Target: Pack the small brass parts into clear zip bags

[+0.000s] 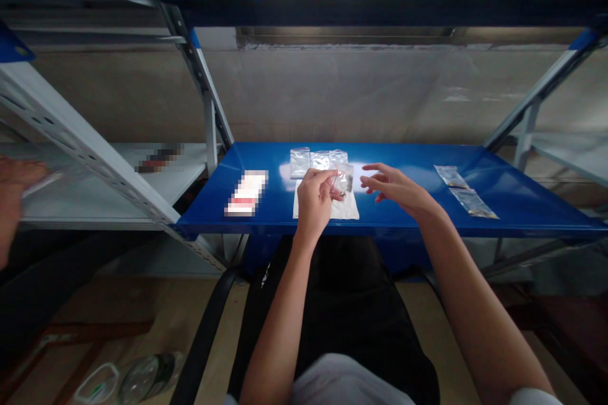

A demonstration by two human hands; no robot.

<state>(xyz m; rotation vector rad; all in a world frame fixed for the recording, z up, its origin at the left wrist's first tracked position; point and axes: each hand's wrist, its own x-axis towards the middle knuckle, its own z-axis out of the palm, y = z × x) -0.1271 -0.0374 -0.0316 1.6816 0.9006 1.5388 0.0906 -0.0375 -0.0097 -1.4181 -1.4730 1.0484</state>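
Note:
My left hand (317, 195) pinches a small clear zip bag (344, 178) by its edge, above the middle of the blue shelf. Something small and dark seems to be inside the bag, too small to name. To the right, my right hand (394, 186) hovers with its fingers apart, holding nothing. Beneath the left hand lies a white sheet or pouch (350, 210), partly hidden. Behind it several clear bags (299, 163) lie in a row. Two filled small bags (471, 202) rest farther right, with little yellowish pieces in them.
The blue shelf (403, 155) has metal uprights (206, 76) at both sides. A pixelated white rectangle (247, 193) lies on its left. Another person's hand (21, 174) is at the far left, by a grey shelf (109, 202). A plastic bottle (147, 380) is on the floor.

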